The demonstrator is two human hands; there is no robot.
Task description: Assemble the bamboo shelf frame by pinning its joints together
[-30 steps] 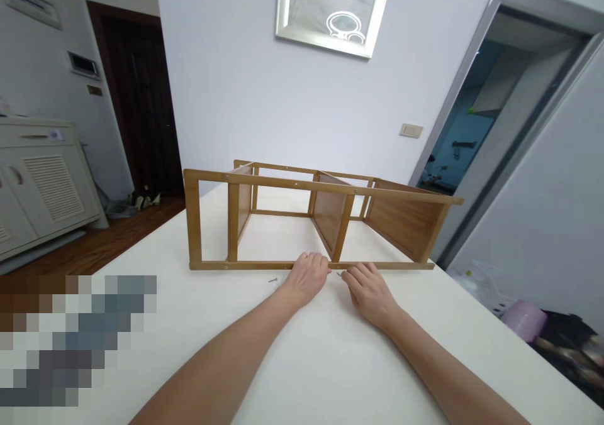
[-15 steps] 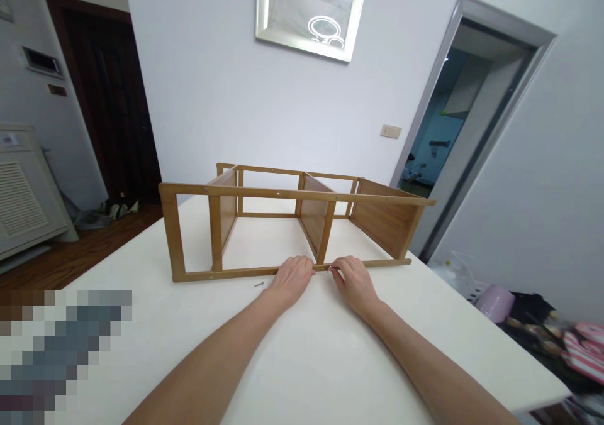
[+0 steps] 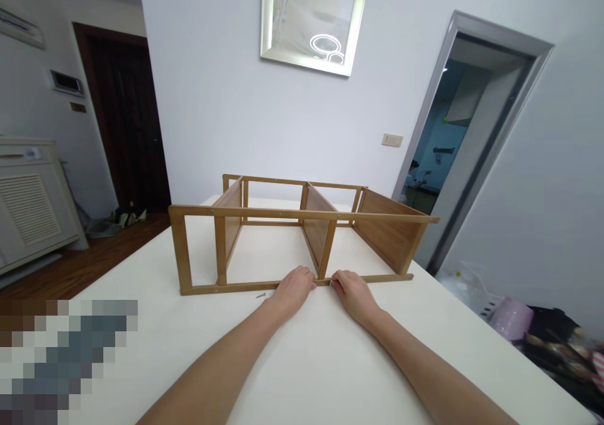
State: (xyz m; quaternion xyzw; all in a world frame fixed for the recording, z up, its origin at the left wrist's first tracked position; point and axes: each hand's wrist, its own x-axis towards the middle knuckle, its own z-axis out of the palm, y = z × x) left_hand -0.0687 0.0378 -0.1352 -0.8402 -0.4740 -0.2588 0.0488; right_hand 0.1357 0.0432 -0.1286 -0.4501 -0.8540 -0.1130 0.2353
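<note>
A wooden shelf rack (image 3: 311, 214) lies on its side on the white table (image 3: 302, 362), its two long front rails running left to right. My left hand (image 3: 295, 287) is closed around the lower front rail (image 3: 250, 286), just left of the middle crosspiece. Right of that crosspiece, my right hand (image 3: 352, 290) pinches at the same rail. A small pale bit shows at its fingertips, too small to name. On the tabletop left of my left hand lies a loose screw (image 3: 261, 295). My fingers hide part of the rail at the joint.
Behind the table is a wall with a framed picture (image 3: 311, 22) and a switch plate (image 3: 392, 140). A doorway (image 3: 438, 117) opens at the right. Beyond the table's right edge sit a pink tub (image 3: 512, 317) and a dark bag. A louvred cabinet (image 3: 28, 202) stands far left.
The view has tilted up slightly, so the rack and table appear lower and a little to the right. Both hands stay at the lower front rail, with the right fingertips slightly shifted.
</note>
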